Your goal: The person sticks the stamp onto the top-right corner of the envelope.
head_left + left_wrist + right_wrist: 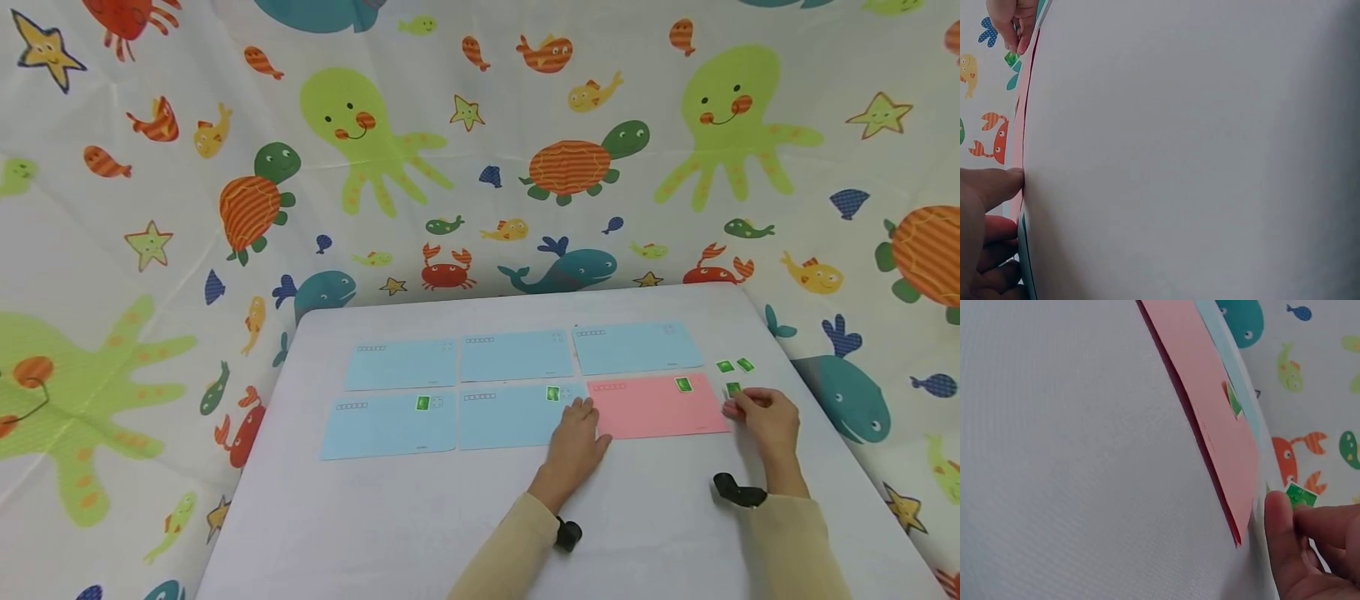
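Note:
My right hand (pixel 770 427) pinches a small green stamp (pixel 732 388) between thumb and fingers, just right of the pink envelope (pixel 652 410). The right wrist view shows this stamp (pixel 1300 495) sticking out past the fingertips. My left hand (pixel 573 454) rests with extended fingers on the front middle blue envelope (pixel 506 423), its thumb at the pink envelope's left edge. Another green stamp (pixel 684 384) lies near the pink envelope's upper right corner. The middle blue envelope carries a stamp (pixel 552 393), and so does the front left blue envelope (pixel 382 429), with its stamp (pixel 423 403) near the top right.
Behind stands a row of 3 blue envelopes, left (pixel 401 367), middle (pixel 516 357) and right (pixel 637 350). Two loose stamps, one (pixel 725 366) beside the other (pixel 745 364), lie on the white table (pixel 375 525). A sea-animal cloth (pixel 480 167) hangs behind the table.

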`<act>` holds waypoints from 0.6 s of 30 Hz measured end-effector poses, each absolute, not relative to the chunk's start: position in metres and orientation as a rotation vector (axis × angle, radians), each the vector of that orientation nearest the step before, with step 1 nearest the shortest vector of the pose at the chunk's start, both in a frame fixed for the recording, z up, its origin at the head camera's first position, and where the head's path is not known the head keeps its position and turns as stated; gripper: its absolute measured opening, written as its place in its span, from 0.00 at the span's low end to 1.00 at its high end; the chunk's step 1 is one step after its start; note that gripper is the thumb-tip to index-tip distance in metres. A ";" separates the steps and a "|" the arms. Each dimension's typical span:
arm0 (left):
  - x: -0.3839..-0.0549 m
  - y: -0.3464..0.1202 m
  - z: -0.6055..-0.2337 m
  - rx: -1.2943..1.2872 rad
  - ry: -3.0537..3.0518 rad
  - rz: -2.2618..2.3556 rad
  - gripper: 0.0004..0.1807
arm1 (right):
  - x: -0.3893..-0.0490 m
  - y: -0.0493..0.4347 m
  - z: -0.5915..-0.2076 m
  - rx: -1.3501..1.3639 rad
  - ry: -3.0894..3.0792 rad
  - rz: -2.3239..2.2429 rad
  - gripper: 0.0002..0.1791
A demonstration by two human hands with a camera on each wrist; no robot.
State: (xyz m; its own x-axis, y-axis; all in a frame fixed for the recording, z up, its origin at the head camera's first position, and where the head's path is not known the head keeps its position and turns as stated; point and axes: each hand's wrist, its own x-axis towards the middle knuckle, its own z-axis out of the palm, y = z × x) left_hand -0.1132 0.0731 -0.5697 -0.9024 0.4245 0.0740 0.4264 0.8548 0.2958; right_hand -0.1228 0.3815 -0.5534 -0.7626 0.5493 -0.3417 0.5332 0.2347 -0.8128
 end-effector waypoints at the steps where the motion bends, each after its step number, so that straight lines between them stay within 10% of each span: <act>1: -0.113 0.073 -0.570 -0.699 -3.015 -0.482 0.25 | -0.122 0.381 -0.553 -1.080 -2.447 1.630 0.27; 18: -0.113 0.069 -0.569 -0.734 -2.971 -0.537 0.24 | -0.116 0.371 -0.544 -1.054 -2.318 1.817 0.28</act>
